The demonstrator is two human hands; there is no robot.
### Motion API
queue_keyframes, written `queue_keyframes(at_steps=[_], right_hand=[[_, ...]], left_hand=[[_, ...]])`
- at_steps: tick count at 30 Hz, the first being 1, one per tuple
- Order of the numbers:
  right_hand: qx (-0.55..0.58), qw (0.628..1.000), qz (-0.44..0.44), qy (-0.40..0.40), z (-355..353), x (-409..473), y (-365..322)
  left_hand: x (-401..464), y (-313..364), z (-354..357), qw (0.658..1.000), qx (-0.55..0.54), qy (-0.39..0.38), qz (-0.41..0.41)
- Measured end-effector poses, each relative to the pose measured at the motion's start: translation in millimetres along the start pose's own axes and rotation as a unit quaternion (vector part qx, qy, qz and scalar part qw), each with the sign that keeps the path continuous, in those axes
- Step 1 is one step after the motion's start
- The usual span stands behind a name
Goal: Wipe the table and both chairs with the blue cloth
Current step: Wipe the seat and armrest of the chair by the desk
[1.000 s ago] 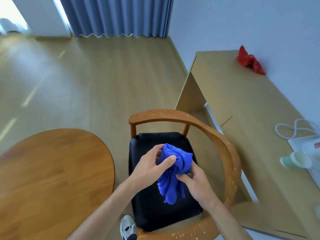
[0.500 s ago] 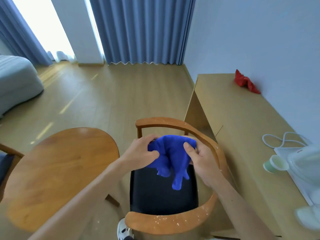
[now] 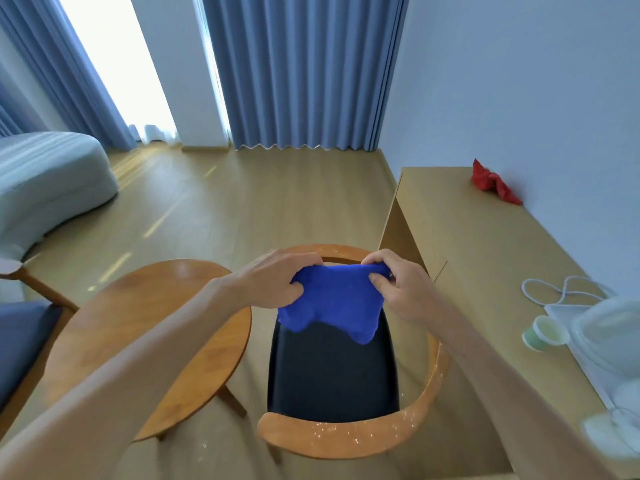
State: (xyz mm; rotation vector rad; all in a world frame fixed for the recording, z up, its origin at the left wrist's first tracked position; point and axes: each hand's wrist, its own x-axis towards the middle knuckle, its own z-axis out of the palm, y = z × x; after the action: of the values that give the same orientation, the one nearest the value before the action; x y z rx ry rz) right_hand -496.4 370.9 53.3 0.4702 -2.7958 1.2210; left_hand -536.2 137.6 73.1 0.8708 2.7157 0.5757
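Observation:
Both hands hold the blue cloth (image 3: 332,304) stretched out in the air above a wooden armchair (image 3: 349,439) with a black seat. My left hand (image 3: 277,282) pinches the cloth's left top corner, my right hand (image 3: 398,289) its right top corner. White specks lie on the chair's curved wooden rail. The round wooden table (image 3: 145,337) stands to the left of this chair. A second chair (image 3: 24,334) with a dark blue seat shows at the far left edge, partly cut off.
A long light-wood desk (image 3: 485,258) runs along the right wall with a red cloth (image 3: 493,181), a white cable (image 3: 561,289), a green cup (image 3: 545,332) and white plastic items. A grey bed (image 3: 45,178) lies at left. Blue curtains hang behind.
The hands have lifted the cloth and spread it from a bunched wad into a flat sheet. The view has tilted up, showing more of the room.

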Motion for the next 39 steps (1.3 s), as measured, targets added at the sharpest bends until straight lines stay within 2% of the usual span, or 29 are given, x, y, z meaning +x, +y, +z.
queue_keyframes(at_steps=[4, 7, 12, 14, 18, 21, 24, 27, 29, 31, 34, 37, 39], right_hand=[[-0.026, 0.998, 0.017, -0.061, 4.2, 6.5, -6.0], [-0.072, 0.992, 0.019, -0.097, 7.9, 9.1, -5.9], [-0.106, 0.987, 0.005, -0.120, 10.1, 9.4, -9.0], [-0.118, 0.986, -0.007, -0.115, 10.9, 9.6, -10.5], [-0.156, 0.980, -0.050, -0.110, 15.7, 10.1, -15.5], [-0.169, 0.981, -0.066, -0.074, 17.6, 12.3, -17.2], [-0.188, 0.978, -0.082, -0.037, 16.5, 14.4, -15.1], [-0.198, 0.975, -0.100, -0.023, 15.8, 18.5, -14.7], [-0.204, 0.971, -0.116, -0.041, 13.8, 23.8, -15.8], [-0.194, 0.969, -0.119, -0.096, 11.3, 29.5, -17.2], [-0.121, 0.973, -0.075, -0.184, 8.5, 36.1, -21.8], [-0.083, 0.979, -0.034, -0.181, 7.5, 36.3, -22.8], [-0.066, 0.986, -0.028, -0.153, 6.7, 35.5, -21.9]], left_hand=[[-0.1, -5.7, 1.7, 1.000, 0.004, 0.017, 0.008], [1.4, -10.8, 0.0, 0.999, 0.015, -0.002, 0.049], [4.3, -19.6, 4.4, 0.996, 0.041, -0.025, 0.069], [4.3, -22.4, 8.0, 0.994, 0.086, -0.009, 0.070], [6.6, -13.0, 16.1, 0.971, 0.208, 0.078, 0.092], [7.8, -4.6, 20.1, 0.976, 0.173, 0.118, 0.052], [12.1, -15.1, 22.9, 0.974, 0.115, 0.167, 0.105], [13.3, -20.2, 22.7, 0.979, 0.025, 0.142, 0.146], [11.7, -16.3, 21.7, 0.977, -0.034, 0.131, 0.163], [9.6, -12.8, 21.1, 0.972, -0.070, 0.132, 0.179], [7.5, -8.4, 18.9, 0.964, -0.103, 0.155, 0.192], [5.4, -7.1, 18.9, 0.957, -0.135, 0.176, 0.186], [3.1, -9.3, 20.5, 0.952, -0.174, 0.200, 0.151]])
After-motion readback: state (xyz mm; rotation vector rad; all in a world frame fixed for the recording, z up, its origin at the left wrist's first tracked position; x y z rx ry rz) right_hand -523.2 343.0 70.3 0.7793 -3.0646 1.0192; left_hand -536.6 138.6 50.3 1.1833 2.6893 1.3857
